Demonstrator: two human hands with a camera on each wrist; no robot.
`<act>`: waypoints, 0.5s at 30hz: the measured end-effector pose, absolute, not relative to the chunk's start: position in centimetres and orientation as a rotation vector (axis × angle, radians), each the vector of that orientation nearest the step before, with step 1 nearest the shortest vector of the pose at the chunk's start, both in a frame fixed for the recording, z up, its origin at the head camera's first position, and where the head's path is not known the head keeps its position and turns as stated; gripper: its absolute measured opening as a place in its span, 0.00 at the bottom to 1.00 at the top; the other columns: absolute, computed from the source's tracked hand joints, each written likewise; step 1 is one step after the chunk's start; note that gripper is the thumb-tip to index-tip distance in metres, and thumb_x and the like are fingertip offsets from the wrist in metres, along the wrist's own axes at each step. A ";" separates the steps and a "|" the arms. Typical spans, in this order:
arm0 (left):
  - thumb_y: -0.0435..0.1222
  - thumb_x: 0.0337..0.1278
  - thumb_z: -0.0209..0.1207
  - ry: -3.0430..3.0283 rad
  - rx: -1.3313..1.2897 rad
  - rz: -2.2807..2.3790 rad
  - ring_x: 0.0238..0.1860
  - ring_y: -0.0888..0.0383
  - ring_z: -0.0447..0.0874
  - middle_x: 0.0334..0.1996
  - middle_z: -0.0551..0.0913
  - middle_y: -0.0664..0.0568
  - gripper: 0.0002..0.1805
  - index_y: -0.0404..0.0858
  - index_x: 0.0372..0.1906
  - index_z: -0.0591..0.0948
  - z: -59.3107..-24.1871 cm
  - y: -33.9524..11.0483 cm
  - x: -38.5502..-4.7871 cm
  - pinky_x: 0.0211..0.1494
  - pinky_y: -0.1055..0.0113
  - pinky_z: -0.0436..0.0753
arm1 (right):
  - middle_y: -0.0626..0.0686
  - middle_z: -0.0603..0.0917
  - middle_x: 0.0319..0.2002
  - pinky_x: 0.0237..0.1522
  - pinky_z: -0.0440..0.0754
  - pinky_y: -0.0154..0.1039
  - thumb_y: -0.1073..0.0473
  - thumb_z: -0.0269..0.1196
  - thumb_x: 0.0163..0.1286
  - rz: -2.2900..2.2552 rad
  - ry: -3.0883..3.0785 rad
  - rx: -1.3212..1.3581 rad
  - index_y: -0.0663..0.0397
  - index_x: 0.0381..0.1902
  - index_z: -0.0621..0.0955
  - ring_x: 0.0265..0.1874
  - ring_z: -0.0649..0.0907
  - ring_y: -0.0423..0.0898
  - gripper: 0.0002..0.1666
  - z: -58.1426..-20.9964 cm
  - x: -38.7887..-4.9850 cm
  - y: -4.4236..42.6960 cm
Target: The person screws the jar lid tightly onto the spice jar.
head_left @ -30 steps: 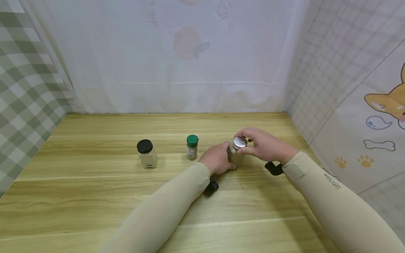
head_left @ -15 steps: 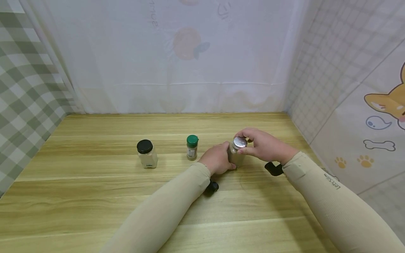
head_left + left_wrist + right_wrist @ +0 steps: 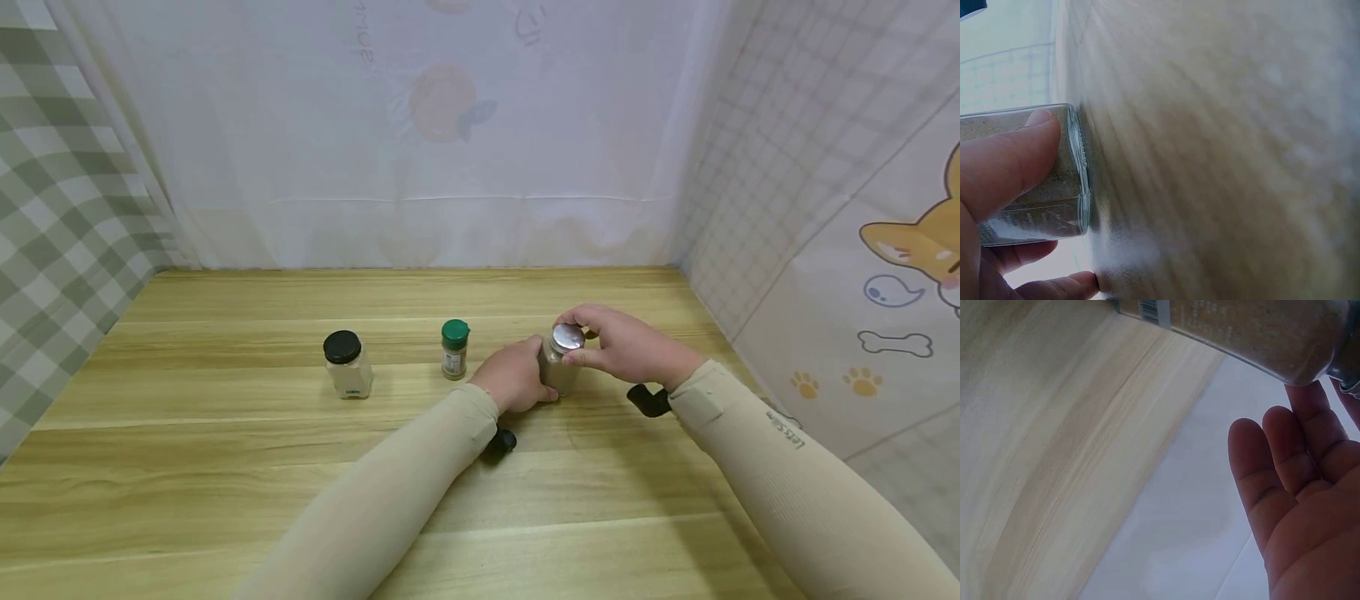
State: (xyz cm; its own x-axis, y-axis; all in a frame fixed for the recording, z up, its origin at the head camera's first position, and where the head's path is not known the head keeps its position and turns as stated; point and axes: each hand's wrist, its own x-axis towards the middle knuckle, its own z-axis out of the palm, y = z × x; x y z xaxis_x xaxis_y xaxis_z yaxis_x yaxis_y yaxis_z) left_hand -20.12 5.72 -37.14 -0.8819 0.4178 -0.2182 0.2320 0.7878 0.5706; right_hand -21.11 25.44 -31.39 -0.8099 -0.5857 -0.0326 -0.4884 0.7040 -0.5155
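Observation:
A square glass spice jar (image 3: 557, 377) with a shiny silver lid (image 3: 567, 337) stands upright on the wooden table, right of centre. Around the jar's lower body my left hand (image 3: 514, 377) grips, its thumb (image 3: 1019, 159) flat along the glass in the left wrist view. From the right, my right hand (image 3: 626, 343) pinches the silver lid between thumb and fingers. Brownish powder (image 3: 1254, 331) fills the jar in the right wrist view, where several fingers (image 3: 1254, 456) stay off the glass. Where thumb and finger meet the lid lies mostly outside that view.
Left of my hands stands a small seasoning bottle (image 3: 454, 350) with a green cap. Farther left is a pale jar (image 3: 348, 367) with a black lid. A white curtain (image 3: 420, 167) closes off the table's back edge, and a printed cloth (image 3: 825, 275) hangs along the right.

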 end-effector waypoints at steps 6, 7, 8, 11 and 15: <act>0.49 0.63 0.73 2.641 0.500 0.785 0.59 0.53 0.85 0.61 0.85 0.49 0.34 0.43 0.67 0.72 -37.1 5.6 -20.1 0.64 0.56 0.82 | 0.54 0.85 0.53 0.59 0.80 0.58 0.59 0.71 0.72 -0.715 2.725 -0.894 0.58 0.59 0.80 0.54 0.82 0.51 0.21 -31.1 -21.1 25.4; 0.49 0.62 0.73 2.641 0.501 0.783 0.59 0.53 0.85 0.61 0.85 0.49 0.34 0.43 0.67 0.72 -37.1 5.6 -20.1 0.64 0.56 0.82 | 0.54 0.85 0.53 0.59 0.80 0.58 0.59 0.71 0.72 -0.712 2.725 -0.899 0.59 0.59 0.80 0.54 0.82 0.51 0.21 -31.1 -21.1 25.4; 0.49 0.62 0.74 2.639 0.500 0.784 0.59 0.52 0.85 0.61 0.84 0.48 0.35 0.42 0.67 0.72 -37.1 5.6 -20.1 0.64 0.56 0.82 | 0.54 0.85 0.53 0.59 0.80 0.58 0.59 0.71 0.72 -0.711 2.724 -0.903 0.59 0.59 0.80 0.54 0.82 0.51 0.21 -31.1 -21.1 25.4; 0.49 0.61 0.74 2.628 0.495 0.785 0.59 0.51 0.85 0.62 0.84 0.47 0.37 0.41 0.68 0.71 -37.0 5.5 -20.1 0.64 0.56 0.82 | 0.54 0.85 0.53 0.59 0.80 0.58 0.59 0.71 0.72 -0.711 2.720 -0.911 0.59 0.59 0.80 0.53 0.82 0.50 0.21 -31.1 -21.1 25.4; 0.51 0.61 0.74 2.593 0.483 0.803 0.64 0.50 0.83 0.67 0.81 0.45 0.44 0.38 0.75 0.66 -36.9 5.2 -20.1 0.66 0.54 0.82 | 0.55 0.84 0.54 0.59 0.81 0.59 0.60 0.71 0.72 -0.716 2.714 -0.902 0.60 0.59 0.80 0.54 0.82 0.51 0.21 -31.2 -21.1 25.5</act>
